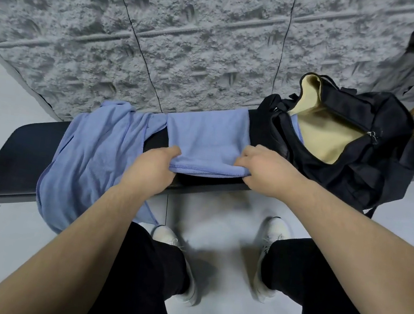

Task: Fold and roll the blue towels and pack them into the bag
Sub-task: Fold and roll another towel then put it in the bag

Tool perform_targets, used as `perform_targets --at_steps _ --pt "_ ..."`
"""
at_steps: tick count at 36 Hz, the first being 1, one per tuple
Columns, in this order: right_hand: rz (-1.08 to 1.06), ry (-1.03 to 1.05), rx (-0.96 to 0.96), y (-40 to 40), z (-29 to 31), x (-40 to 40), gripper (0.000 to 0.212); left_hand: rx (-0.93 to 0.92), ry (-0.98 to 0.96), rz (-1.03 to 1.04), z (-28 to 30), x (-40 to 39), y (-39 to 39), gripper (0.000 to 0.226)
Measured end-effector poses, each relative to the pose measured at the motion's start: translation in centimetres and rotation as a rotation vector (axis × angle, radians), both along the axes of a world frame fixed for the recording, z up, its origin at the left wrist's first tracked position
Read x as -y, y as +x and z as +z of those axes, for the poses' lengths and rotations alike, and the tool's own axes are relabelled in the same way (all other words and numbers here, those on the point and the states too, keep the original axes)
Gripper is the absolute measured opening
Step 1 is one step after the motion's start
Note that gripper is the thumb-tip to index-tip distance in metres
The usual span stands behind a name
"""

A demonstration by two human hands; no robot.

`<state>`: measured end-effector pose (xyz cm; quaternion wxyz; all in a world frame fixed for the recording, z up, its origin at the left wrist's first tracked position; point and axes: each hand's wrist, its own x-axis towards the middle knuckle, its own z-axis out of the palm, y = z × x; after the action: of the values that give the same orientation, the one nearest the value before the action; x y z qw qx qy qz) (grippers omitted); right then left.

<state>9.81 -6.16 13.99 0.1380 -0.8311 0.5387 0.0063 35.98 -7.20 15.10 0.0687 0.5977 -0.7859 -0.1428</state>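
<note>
Grip: my left hand (156, 162) and right hand (262, 165) pinch the folded towel's (203, 135) near corners.
Place: bench's (17, 153) front edge, beside the open bag (358, 161).

Folded towel (204, 138) on bench (21, 158) between loose towel (87, 157) at left and bag (353, 160) at right.

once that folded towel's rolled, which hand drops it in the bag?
Right, probably. The right hand grips the folded blue towel on the side next to the open black duffel bag; the left hand is farther.
</note>
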Motion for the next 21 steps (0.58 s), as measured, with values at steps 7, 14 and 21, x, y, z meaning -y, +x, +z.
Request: perform_targets --at_steps 7,14,21 --pt "-0.032 0.016 0.153 0.23 -0.05 0.30 0.046 -0.037 -0.021 0.025 0.26 0.08 -0.03 0.040" --pt "-0.057 0.041 0.210 0.03 0.32 0.00 0.044 -0.070 0.021 0.010 0.70 -0.50 -0.19 0.016" --pt "-0.093 0.072 0.186 0.18 0.49 -0.46 0.053 0.015 0.098 -0.021 0.49 -0.55 -0.55 0.050"
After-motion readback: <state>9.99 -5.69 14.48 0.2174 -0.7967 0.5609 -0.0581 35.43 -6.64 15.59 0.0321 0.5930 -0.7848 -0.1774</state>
